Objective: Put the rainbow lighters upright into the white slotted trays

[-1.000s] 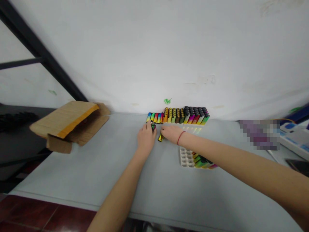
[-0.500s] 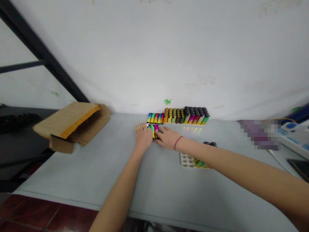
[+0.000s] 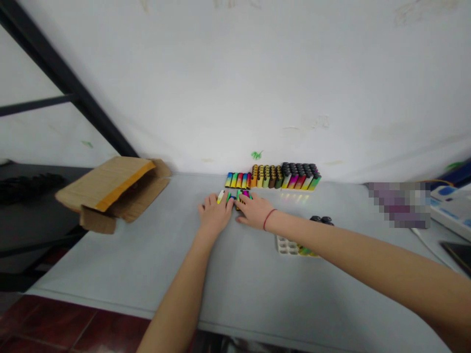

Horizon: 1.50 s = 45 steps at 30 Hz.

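Several small coloured lighters (image 3: 243, 196) lie in a loose group on the table between my two hands, partly covered by my fingers. My left hand (image 3: 214, 212) is at the group's left side, palm down, fingers spread; a white and yellow lighter (image 3: 221, 196) lies beside its fingertips. From the right, my right hand (image 3: 255, 210) reaches over the group with its fingers bent round some lighters; the exact contact is hidden. Just behind lies a row of rainbow lighters (image 3: 238, 180). To its right stand lighters with yellowish tops (image 3: 266, 176) and a block of black-topped lighters (image 3: 300, 176).
A white tray (image 3: 282, 245) with round-cornered pockets, partly filled with lighters, sits under my right forearm. An open cardboard box (image 3: 106, 189) lies at the left. A power strip (image 3: 451, 206) and a dark phone-like slab (image 3: 458, 257) are at the right. The wall borders the table's back.
My left hand has drawn slightly left and nearer, uncovering the white and yellow lighter. The lighters between my hands have shifted; my right hand has barely moved.
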Tool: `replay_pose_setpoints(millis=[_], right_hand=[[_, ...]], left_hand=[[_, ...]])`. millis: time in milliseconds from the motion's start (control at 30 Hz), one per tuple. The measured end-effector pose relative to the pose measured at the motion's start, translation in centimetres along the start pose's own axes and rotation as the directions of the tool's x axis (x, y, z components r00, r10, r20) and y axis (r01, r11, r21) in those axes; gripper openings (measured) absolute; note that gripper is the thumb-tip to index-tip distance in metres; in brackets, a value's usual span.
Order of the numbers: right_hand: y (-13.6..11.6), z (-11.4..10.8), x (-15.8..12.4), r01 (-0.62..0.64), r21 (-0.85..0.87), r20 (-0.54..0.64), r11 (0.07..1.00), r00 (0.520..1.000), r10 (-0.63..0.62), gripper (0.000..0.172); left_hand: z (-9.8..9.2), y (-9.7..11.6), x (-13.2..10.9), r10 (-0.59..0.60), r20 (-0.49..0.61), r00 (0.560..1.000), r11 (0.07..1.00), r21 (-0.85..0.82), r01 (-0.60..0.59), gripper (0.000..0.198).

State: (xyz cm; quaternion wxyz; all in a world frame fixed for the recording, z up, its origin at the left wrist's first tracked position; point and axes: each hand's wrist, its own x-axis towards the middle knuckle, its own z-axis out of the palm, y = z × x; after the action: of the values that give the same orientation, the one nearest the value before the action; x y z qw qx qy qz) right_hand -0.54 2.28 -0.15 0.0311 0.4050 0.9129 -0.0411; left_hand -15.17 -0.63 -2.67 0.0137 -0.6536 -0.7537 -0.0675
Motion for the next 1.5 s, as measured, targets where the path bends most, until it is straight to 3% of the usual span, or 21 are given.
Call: replay_pose_setpoints(millis=[100,233,333,433,500,633,900,1000,1200,1333,1500], right_hand=[[-0.4,-0.2,0.0,-0.024,0.012,-0.002,1.000,1.000,0.024,0.065],[-1.0,-0.3,0.4,-0.079,0.043,-0.012,0.996,0.997,0.080,0.074],[-1.4,-0.2,0.7,-0.109,0.043,-0.033,0.993,0.993,0.111,0.073],[-1.3,-0.2,1.1,-0.109,0.036,-0.042,0.993,0.993,0.111,0.063],[-0.9,-0.4,1.2,-0.086,0.031,-0.032,0.996,0.996,0.087,0.059],[0.2,-0.8,0.9,0.000,0.030,-0.002,1.000,1.000,0.000,0.054],[2.0,-1.3,0.4,0.030,0.054,-0.028,0.998,0.999,-0.029,0.029],[2.1,-1.0,0.7,0.044,0.069,-0.047,0.997,0.998,-0.041,0.029],[2.6,-1.2,1.0,0.101,0.125,-0.057,0.987,0.994,-0.094,0.036],[4.2,-3.2,-0.5,0.076,0.154,-0.089,0.985,0.994,-0.063,0.032],[7.5,-5.8,-5.0,-0.005,0.214,-0.125,0.977,0.992,0.033,0.029]], left_hand=[[-0.5,-1.0,0.5,0.030,0.061,0.998,0.998,-0.059,-0.026,0.053],[-0.7,-4.3,2.3,0.124,0.133,0.983,0.971,-0.222,-0.092,0.059],[-0.6,-6.5,3.0,0.337,0.160,0.928,0.887,-0.384,-0.256,0.073],[-0.5,-7.2,2.8,0.453,0.241,0.858,0.827,-0.472,-0.304,0.077],[-0.3,-7.1,2.7,0.453,0.275,0.848,0.829,-0.481,-0.286,0.076],[0.2,-6.4,2.7,0.417,0.258,0.871,0.838,-0.481,-0.258,0.072],[0.9,-5.2,2.6,0.396,0.089,0.914,0.855,-0.399,-0.332,0.054],[1.1,-4.4,2.4,0.412,0.034,0.910,0.852,-0.368,-0.372,0.058],[1.7,-1.9,1.7,0.387,0.040,0.921,0.893,-0.266,-0.364,0.071],[1.7,-0.7,1.2,0.381,-0.007,0.925,0.904,-0.206,-0.374,0.062],[1.7,-0.4,1.6,0.412,-0.011,0.911,0.891,-0.205,-0.405,0.050]])
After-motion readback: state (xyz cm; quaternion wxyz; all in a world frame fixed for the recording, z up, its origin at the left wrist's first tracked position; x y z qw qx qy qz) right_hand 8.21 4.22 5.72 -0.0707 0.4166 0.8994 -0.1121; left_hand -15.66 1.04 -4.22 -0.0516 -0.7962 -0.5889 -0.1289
